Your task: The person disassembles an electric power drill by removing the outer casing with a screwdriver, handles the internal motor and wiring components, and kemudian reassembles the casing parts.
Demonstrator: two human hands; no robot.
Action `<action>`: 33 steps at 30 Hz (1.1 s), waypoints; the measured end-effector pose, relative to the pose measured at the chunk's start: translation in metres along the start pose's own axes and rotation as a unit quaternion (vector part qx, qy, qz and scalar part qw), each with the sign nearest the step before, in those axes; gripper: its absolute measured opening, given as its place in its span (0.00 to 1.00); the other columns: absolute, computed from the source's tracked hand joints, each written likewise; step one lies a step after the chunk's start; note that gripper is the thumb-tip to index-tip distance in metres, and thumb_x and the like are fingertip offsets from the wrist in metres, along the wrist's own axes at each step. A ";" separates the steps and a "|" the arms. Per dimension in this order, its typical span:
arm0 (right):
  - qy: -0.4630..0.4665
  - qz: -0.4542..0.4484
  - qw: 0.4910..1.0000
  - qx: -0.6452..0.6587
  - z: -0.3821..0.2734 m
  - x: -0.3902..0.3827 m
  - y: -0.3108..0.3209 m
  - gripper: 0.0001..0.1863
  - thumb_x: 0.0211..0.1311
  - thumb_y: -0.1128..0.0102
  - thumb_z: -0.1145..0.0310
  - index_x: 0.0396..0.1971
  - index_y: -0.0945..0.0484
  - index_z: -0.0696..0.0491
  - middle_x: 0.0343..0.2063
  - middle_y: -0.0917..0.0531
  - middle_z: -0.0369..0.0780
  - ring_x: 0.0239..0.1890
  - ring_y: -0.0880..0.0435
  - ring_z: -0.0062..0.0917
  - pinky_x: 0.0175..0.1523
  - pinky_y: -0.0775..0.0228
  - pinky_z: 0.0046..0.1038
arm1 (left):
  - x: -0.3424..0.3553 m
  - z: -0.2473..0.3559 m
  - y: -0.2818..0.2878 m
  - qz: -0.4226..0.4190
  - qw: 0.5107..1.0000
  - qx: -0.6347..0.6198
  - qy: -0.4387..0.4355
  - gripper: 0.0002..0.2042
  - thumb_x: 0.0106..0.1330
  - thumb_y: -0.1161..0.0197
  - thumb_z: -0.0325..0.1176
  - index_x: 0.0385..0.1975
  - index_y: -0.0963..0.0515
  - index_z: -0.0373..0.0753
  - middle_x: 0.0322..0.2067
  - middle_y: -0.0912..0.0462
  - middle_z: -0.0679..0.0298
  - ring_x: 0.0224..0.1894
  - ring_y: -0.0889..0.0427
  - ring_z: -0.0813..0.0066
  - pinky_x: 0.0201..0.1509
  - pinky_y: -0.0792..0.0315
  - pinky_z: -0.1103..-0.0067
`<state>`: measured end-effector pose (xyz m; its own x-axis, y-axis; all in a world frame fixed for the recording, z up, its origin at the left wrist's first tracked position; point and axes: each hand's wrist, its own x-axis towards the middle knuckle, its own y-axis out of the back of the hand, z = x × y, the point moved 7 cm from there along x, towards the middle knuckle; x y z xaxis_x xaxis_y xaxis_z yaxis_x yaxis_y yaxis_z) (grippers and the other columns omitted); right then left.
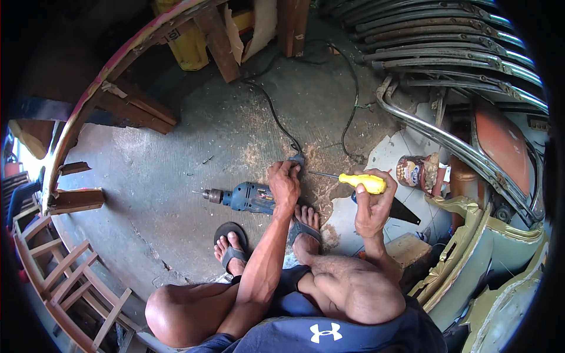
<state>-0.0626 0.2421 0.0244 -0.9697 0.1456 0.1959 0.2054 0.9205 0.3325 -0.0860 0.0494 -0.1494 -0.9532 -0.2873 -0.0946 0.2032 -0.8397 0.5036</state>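
Landmark: the blue drill. I locate it on the floor, chuck facing left, grip end toward the right foot.

Left hand: I read it as curled over the drill's grip end, close to where the black power cord joins. The exact finger contact is hidden from my view.

Right hand: it grasps the yellow-handled screwdriver to the right of the drill. The shaft points left and its tip sits just beside the grip end; I cannot tell whether they touch.

Step in hand, as I judge it: presenting the screwdriver to the drill's cord end while the left hand braces the body. I cannot make out any screw head there.

Requirement for the next move: I need the drill steady, the tip seated square, and a wrist turn under light pressure. Caution: a slip would likely carry the tip into the left fingers. Also maintain clearance from the dark saw blade, right of the drill and near the right hand.
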 end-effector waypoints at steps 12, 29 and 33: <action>-0.006 -0.031 0.999 -0.018 0.020 0.018 -0.030 0.22 0.68 0.43 0.79 0.59 0.37 0.61 0.50 0.24 0.49 0.51 0.18 0.33 0.52 0.18 0.30 | 0.004 -0.006 -0.004 -0.023 0.999 -0.010 0.047 0.07 0.58 0.28 0.30 0.36 0.13 0.40 0.36 0.15 0.53 0.40 0.16 0.52 0.46 0.24 0.66; 0.005 -0.211 0.959 -0.191 -0.031 0.056 -0.068 0.20 0.64 0.39 0.76 0.54 0.32 0.59 0.49 0.23 0.52 0.44 0.16 0.45 0.45 0.20 0.39 | 0.002 -0.005 -0.004 -0.022 0.999 -0.009 0.030 0.06 0.58 0.30 0.27 0.34 0.16 0.37 0.34 0.17 0.51 0.38 0.17 0.47 0.44 0.25 0.63; 0.079 -0.317 0.899 -0.290 -0.060 0.057 -0.092 0.16 0.59 0.40 0.79 0.47 0.30 0.59 0.43 0.24 0.52 0.41 0.17 0.54 0.41 0.22 0.48 | 0.001 -0.002 0.000 -0.041 0.998 0.001 0.041 0.07 0.59 0.31 0.27 0.36 0.17 0.36 0.35 0.17 0.48 0.40 0.17 0.45 0.46 0.25 0.60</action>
<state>-0.1289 0.1441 0.0602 -0.8945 -0.4378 -0.0904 -0.3045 0.4486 0.8403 -0.0864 0.0485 -0.1515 -0.9448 -0.2542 -0.2065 0.1242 -0.8616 0.4922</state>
